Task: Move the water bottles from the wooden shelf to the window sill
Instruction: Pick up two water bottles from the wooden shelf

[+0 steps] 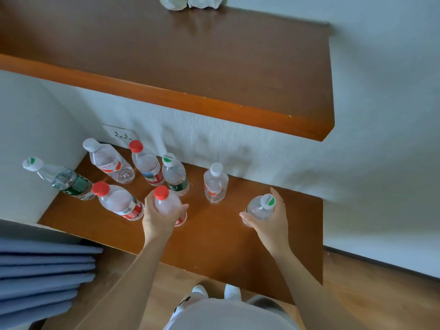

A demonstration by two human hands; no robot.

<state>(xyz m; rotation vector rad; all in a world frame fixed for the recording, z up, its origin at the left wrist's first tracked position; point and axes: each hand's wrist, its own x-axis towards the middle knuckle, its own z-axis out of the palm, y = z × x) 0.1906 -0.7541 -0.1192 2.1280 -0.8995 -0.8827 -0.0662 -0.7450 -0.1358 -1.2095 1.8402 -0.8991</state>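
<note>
Both bottles are best lifted straight up off the wooden shelf, with the grips kept firm, so that the neighbouring bottles just to the left are not knocked. The red-capped bottle, near the shelf's middle, is clasped by the left hand, fingers curled round its left side and thumb on its right. The green-and-white-capped bottle, further right, is gripped by the right hand, fingers wrapped behind it and thumb at its left.

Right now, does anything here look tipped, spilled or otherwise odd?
No spill, nothing toppled. Left hand grips a red-cap bottle, right hand a green-cap bottle; the other bottles stand capped. Only oddity: crumpled white wads on the upper ledge.
</note>
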